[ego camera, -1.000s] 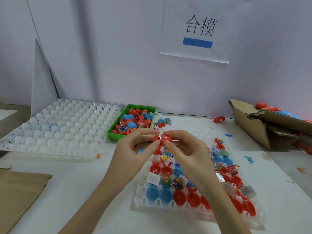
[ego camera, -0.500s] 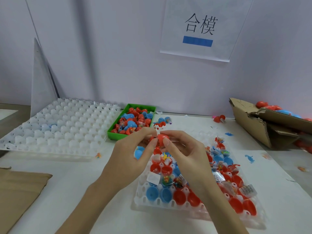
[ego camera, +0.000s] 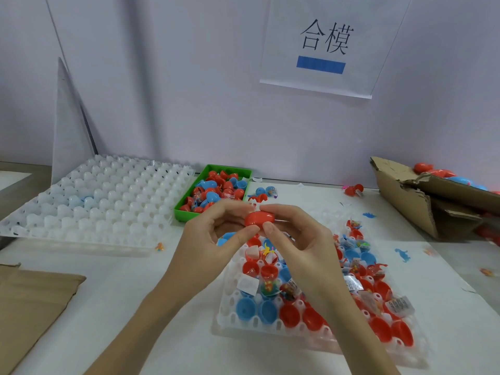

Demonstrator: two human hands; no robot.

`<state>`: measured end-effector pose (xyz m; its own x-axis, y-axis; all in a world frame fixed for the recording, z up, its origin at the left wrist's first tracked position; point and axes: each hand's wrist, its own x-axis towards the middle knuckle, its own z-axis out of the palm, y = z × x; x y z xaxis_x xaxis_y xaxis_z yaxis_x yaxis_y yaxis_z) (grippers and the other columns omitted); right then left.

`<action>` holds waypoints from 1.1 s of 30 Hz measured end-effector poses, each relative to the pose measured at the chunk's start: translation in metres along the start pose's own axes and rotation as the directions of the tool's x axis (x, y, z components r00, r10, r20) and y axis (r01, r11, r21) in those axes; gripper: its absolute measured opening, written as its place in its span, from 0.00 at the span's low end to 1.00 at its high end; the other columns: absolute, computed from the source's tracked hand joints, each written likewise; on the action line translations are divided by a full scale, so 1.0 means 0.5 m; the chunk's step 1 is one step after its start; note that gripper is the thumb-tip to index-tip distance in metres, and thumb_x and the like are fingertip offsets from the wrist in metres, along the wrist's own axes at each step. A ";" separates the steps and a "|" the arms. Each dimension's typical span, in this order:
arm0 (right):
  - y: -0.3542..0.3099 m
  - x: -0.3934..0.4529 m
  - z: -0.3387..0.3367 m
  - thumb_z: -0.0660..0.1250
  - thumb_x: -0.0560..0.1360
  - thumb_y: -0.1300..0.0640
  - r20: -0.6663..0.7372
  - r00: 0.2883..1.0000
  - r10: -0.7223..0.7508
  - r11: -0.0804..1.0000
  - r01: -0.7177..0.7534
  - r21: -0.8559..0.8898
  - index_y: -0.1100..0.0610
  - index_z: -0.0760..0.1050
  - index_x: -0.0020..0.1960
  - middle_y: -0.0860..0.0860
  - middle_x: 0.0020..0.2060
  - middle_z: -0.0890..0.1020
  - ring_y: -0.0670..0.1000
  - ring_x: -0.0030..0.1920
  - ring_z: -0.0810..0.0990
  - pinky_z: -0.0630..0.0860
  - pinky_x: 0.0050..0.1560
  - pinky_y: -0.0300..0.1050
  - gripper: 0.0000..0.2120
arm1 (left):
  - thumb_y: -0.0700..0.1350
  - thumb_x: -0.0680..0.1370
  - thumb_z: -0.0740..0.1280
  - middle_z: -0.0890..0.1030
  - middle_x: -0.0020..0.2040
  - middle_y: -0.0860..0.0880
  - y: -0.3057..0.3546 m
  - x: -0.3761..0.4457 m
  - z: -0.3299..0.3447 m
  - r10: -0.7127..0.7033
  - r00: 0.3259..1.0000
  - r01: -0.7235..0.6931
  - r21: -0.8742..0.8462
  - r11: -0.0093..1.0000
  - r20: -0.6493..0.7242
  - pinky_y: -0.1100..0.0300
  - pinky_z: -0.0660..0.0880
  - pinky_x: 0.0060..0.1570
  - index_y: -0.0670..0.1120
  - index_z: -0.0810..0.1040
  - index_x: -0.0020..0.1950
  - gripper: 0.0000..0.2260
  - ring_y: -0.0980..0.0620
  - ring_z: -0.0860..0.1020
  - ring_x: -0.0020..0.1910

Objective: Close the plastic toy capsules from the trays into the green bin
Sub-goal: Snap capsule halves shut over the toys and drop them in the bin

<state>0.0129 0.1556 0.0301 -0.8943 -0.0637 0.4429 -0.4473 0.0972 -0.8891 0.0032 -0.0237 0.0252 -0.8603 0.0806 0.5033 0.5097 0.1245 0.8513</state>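
head view, capsule: small red egg-shaped plastic toy capsule [ego camera: 260, 219] held up in the air between both hands, above the near tray, halves looking pushed together or nearly so
head view, left hand [ego camera: 216, 234]: fingers curled in, thumb tip and fingertips pinching the capsule's left end
head view, right hand [ego camera: 295, 236]: same deal, thumb under and fingers over the right end, pinched tight on it
head view, near tray: white dimpled plastic tray [ego camera: 230, 315] on the white tabletop [ego camera: 135, 307], still loaded with open red and blue shells, little toys and paper slips
head view, drop spot: green rectangular plastic bin [ego camera: 186, 211] just beyond the hands, already heaped with red and blue capsules
head view, leftovers: second white dimpled tray [ego camera: 94, 201] far left, torn cardboard box [ego camera: 405, 196] far right, sign on the wall [ego camera: 322, 44]
handling guess: probably super light, thin stiff shell, smooth and kinda slippery, likely to pop out if squeezed off-centre
grip tip: best taken at the two rounded ends, pressing straight along the long axis, clear of the seam
fragile?: probably not really, though a hard crush could dent or crack it
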 end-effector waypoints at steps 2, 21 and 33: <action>-0.001 0.001 0.001 0.72 0.78 0.56 0.001 1.000 -0.004 1.000 0.004 0.006 0.46 0.83 0.59 0.40 0.53 0.86 0.45 0.57 0.84 0.79 0.54 0.32 0.11 | 0.45 0.74 0.76 0.87 0.51 0.53 0.003 -0.001 0.001 -0.006 1.000 0.006 -0.018 1.000 -0.012 0.62 0.82 0.56 0.47 0.84 0.59 0.14 0.51 0.85 0.53; 0.002 -0.006 0.012 0.68 0.80 0.61 -0.054 0.994 -0.092 0.995 0.094 0.036 0.44 0.82 0.60 0.43 0.57 0.85 0.49 0.59 0.84 0.79 0.56 0.35 0.15 | 0.45 0.70 0.80 0.88 0.47 0.53 0.022 -0.005 0.013 -0.094 0.990 0.081 -0.119 0.990 -0.105 0.65 0.81 0.52 0.47 0.87 0.54 0.14 0.53 0.87 0.48; 0.017 -0.024 0.043 0.75 0.76 0.58 -0.052 0.976 -0.211 0.843 0.154 -0.515 0.54 0.74 0.71 0.44 0.61 0.79 0.40 0.57 0.79 0.76 0.61 0.31 0.24 | 0.47 0.69 0.80 0.89 0.47 0.50 0.023 -0.013 0.033 -0.211 0.972 0.175 -0.279 0.944 -0.101 0.66 0.81 0.49 0.48 0.89 0.50 0.11 0.52 0.87 0.49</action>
<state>0.0199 0.1359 0.0147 -0.7795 -0.0308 0.6257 -0.5223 0.5834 -0.6220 0.0147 -0.0067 0.0293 -0.9445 -0.0481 0.3251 0.3286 -0.1438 0.9334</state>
